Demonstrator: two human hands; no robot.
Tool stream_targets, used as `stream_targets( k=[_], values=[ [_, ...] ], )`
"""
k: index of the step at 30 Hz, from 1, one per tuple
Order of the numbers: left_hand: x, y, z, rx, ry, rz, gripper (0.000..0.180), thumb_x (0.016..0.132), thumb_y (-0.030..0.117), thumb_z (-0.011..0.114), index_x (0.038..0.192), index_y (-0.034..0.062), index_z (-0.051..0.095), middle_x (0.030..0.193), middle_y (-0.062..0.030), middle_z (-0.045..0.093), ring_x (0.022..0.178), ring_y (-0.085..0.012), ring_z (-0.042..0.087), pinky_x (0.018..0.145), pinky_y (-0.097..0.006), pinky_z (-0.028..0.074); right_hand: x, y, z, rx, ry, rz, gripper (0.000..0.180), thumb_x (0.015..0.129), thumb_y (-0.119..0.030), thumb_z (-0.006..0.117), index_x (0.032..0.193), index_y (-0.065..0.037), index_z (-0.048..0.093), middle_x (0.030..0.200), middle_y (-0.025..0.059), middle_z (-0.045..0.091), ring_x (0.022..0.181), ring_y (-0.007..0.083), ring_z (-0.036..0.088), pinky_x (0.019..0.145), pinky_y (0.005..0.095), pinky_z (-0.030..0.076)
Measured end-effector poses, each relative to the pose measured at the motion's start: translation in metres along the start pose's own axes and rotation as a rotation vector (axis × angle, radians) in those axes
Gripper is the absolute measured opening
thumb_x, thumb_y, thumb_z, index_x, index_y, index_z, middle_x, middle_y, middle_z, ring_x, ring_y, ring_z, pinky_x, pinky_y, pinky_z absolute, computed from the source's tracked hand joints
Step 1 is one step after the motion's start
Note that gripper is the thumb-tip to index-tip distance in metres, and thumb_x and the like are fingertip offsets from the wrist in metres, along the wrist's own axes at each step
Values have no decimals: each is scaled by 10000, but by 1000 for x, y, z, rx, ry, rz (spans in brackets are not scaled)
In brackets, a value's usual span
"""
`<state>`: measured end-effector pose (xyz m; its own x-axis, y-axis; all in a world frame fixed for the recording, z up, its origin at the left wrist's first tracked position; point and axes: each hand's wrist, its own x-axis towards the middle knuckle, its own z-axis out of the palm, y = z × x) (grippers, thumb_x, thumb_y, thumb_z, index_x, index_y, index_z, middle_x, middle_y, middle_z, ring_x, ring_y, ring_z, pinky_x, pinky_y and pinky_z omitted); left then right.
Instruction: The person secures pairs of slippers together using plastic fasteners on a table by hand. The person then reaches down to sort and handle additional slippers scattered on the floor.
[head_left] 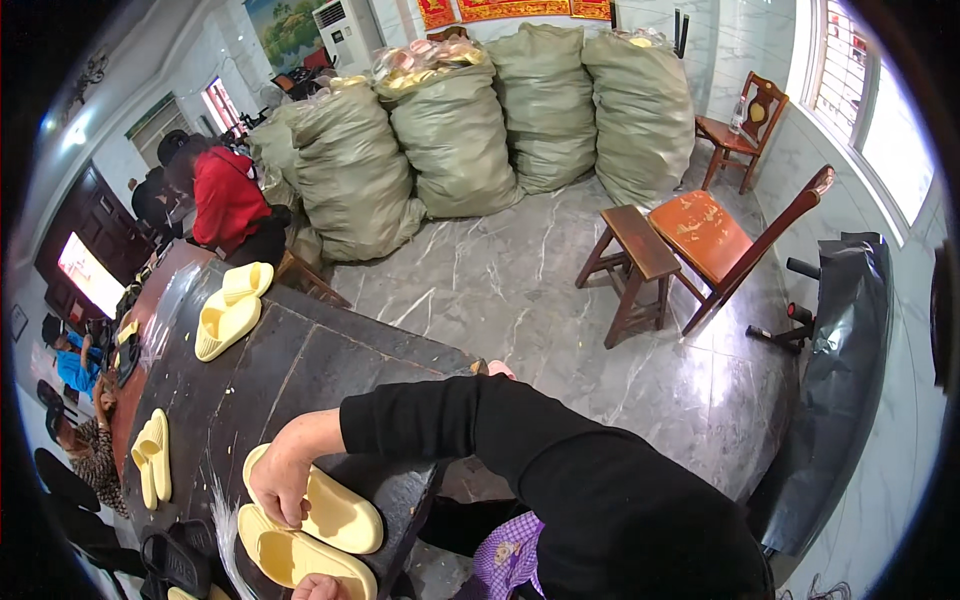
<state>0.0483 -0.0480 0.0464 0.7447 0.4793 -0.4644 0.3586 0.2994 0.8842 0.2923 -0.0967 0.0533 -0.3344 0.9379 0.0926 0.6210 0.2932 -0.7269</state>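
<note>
A pair of pale yellow slippers lies in front of me on the dark tabletop: the farther slipper [345, 512] and the nearer slipper [290, 560] side by side. My right hand [285, 478], in a black sleeve, reaches in over their front parts. Its fingers are curled together in a pinch, and whatever they hold is too small or hidden to make out. At the lower edge, part of my left hand [318, 588] grips the side of the nearer slipper; the rest of that hand is cut off.
Other yellow slipper pairs [230, 318] [152, 455] and black slippers [178, 558] lie on the table [320, 360]. White strands [225, 530] hang beside mine. Beyond stand bulging sacks [450, 140], a stool [640, 245] and a chair [705, 230]. A person in red [228, 195] works at the far left.
</note>
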Motion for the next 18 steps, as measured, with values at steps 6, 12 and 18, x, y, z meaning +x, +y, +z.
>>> stream_targets(
  k=[6, 12, 18],
  values=[
    [-17, 3, 29, -38, 35, -84, 228, 872, 143, 551, 682, 95, 433, 565, 32, 356, 419, -52, 236, 374, -193, 202, 0, 4, -2, 47, -93, 50, 177, 792, -112, 610, 925, -32, 694, 807, 51, 680, 729, 128, 642, 653, 265, 512],
    [-2, 2, 14, -314, -22, -276, 274, 896, 166, 519, 655, 111, 400, 530, 41, 308, 409, -47, 201, 361, -179, 178, 5, 22, -5, 120, -66, -27, 201, 776, -72, 595, 949, -30, 689, 825, 64, 684, 716, 146, 648, 636, 258, 524],
    [-5, -11, -2, -108, 165, 31, 82, 871, 126, 493, 818, 64, 483, 655, -7, 450, 456, -40, 332, 382, -177, 279, 8, 37, -18, 288, 376, -134, 231, 713, -37, 573, 904, -34, 703, 814, 76, 689, 663, 134, 639, 579, 271, 519]
  ],
)
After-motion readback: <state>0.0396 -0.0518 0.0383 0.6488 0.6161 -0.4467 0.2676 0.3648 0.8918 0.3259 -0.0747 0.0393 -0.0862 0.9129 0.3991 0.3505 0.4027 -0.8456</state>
